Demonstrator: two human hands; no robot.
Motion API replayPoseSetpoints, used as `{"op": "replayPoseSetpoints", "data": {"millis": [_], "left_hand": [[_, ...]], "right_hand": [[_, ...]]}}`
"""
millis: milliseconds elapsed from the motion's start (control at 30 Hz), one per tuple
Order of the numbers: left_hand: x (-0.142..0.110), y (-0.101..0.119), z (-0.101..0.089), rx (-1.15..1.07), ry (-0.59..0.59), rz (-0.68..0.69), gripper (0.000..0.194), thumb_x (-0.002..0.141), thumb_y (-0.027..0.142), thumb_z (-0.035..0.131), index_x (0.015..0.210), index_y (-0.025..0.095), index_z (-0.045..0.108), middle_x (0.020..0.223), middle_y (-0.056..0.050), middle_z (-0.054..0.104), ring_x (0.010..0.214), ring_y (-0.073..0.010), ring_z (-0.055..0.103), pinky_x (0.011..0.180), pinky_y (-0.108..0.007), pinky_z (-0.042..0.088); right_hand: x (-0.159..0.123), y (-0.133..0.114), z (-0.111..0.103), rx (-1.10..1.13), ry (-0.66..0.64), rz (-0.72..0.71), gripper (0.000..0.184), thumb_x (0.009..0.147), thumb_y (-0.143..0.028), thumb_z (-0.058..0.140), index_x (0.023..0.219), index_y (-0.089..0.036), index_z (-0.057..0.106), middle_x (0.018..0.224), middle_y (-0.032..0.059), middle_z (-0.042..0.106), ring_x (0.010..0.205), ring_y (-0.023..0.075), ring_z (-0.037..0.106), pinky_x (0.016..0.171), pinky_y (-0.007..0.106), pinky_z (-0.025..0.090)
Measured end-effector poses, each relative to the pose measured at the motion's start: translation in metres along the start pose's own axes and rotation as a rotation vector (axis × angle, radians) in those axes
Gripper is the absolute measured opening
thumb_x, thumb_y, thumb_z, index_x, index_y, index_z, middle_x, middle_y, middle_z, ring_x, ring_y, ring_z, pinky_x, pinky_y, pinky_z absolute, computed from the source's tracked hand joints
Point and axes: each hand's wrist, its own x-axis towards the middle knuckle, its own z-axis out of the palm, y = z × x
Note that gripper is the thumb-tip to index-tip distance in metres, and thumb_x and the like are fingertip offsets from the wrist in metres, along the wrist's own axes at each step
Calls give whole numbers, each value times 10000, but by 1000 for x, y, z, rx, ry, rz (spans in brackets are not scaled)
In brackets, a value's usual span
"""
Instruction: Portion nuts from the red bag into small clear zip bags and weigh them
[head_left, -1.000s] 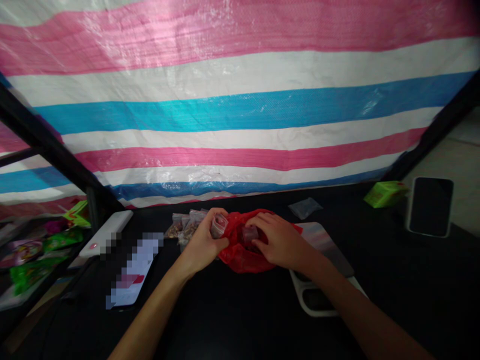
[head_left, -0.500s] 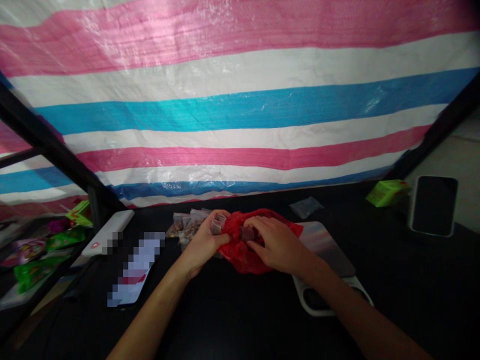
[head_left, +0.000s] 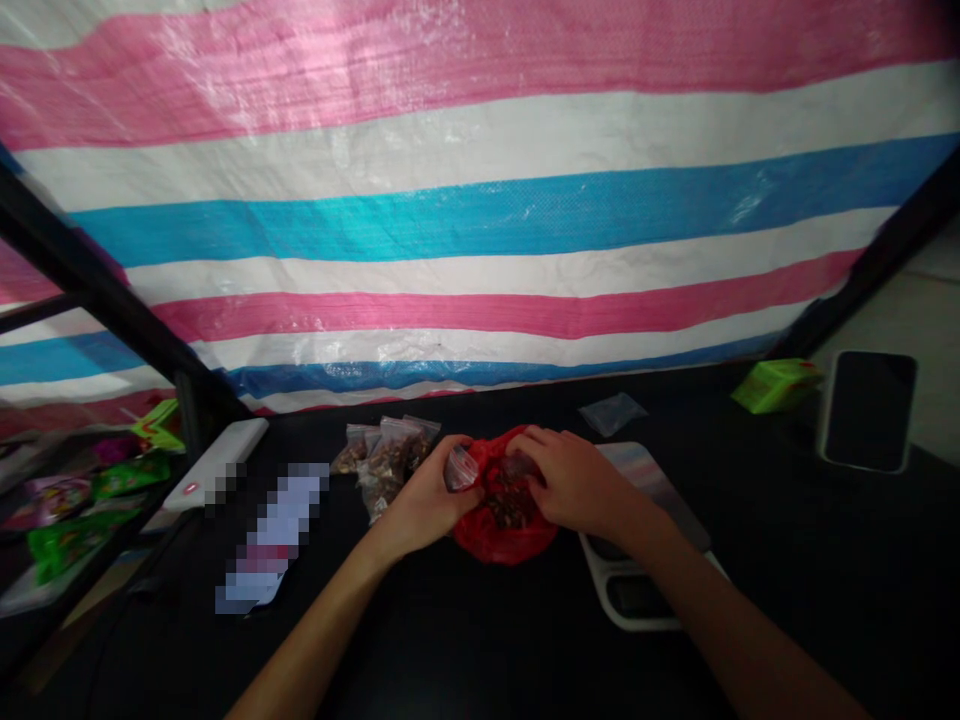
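Between my hands on the black table lies a red plastic bag (head_left: 504, 545), its mouth spread wide over small brown dried pieces (head_left: 511, 505). My left hand (head_left: 431, 505) is closed on a small clear zip bag (head_left: 460, 468) at the left side of the red bag. At the opposite side, my right hand (head_left: 570, 480) grips a small clear plastic cup (head_left: 519, 464) over the brown pieces; its fingers partly hide the cup. Several filled zip bags (head_left: 386, 455) lie just left of my left hand.
A kitchen scale (head_left: 641, 600) sits under my right forearm. Behind it lies an empty clear bag (head_left: 613, 412). A phone (head_left: 866, 410) and a green box (head_left: 776, 385) stand at right. A white device (head_left: 217, 465) and a blurred-out flat item (head_left: 277, 540) lie at left.
The red bag has been opened wider, so its brown contents now show. My right hand has shifted slightly right with the cup, and my left hand slightly right and down with the zip bag.
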Motion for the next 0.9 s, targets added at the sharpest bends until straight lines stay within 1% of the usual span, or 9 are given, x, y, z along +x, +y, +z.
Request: {"op": "replayPoseSetpoints", "data": {"millis": [200,333,467,533,633,667,800,867,900], "left_hand": [[3,0,3,-40,35,-17,465,766,154,689,1218,173,583,1050,-49,707,930,-217,673,851,-345,549],[5,2,-4,33,137,-13,474,772,161,674,1233,167,567,1044,-52,705,903,-212,670,841,-349,546],[6,3,-11,147,267,69,530,788,224,707,1290,183,540,1051,-43,688,890,-205,662,864,-355,539],[7,4,-14,174,276,103,569,797,287,740,1318,203,527,1057,-34,682,900,-200,663,878,-349,535],[7,8,-16,158,302,97,501,849,381,714,1284,211,532,924,-6,675,798,-183,654,786,-318,539],[7,10,-16,157,357,100,453,867,396,695,1250,209,542,882,1,664,764,-177,644,750,-306,532],[2,19,-9,209,691,178,307,894,393,660,1118,214,552,835,11,622,706,-164,617,665,-270,490],[-2,22,-1,276,725,190,266,888,369,660,1074,220,542,835,7,628,703,-173,625,664,-275,480],[-5,23,4,317,684,168,254,879,353,662,1061,225,537,841,1,642,715,-185,638,677,-285,480]], "right_hand": [[0,-2,-4,19,-1,-25,317,805,-99,571,1080,-239,646,1116,38,666,957,214,635,812,330,383],[-1,-3,-10,93,4,-76,346,799,-70,563,1089,-244,640,1184,24,665,965,200,640,851,324,394],[-3,-7,-12,196,-80,-133,345,765,-57,587,1049,-247,630,1114,5,680,964,190,645,849,298,414],[-4,-8,-10,182,-101,-108,344,759,-74,604,1056,-247,628,1104,10,682,939,192,650,821,294,420],[-3,-7,-6,118,-83,-43,271,809,-149,624,1066,-235,620,1120,34,681,926,203,662,789,294,424],[-3,-5,-4,91,-68,-16,249,834,-179,621,1077,-232,616,1138,43,679,919,205,667,778,295,424],[2,-1,2,-38,0,126,287,896,-257,587,1181,-235,591,1248,65,649,860,210,682,718,307,420],[4,0,4,-80,1,168,323,906,-272,580,1227,-239,578,1274,69,636,852,214,684,718,315,429],[4,0,5,-89,-3,172,332,908,-270,580,1239,-241,576,1276,71,632,869,219,685,731,318,436]]}}
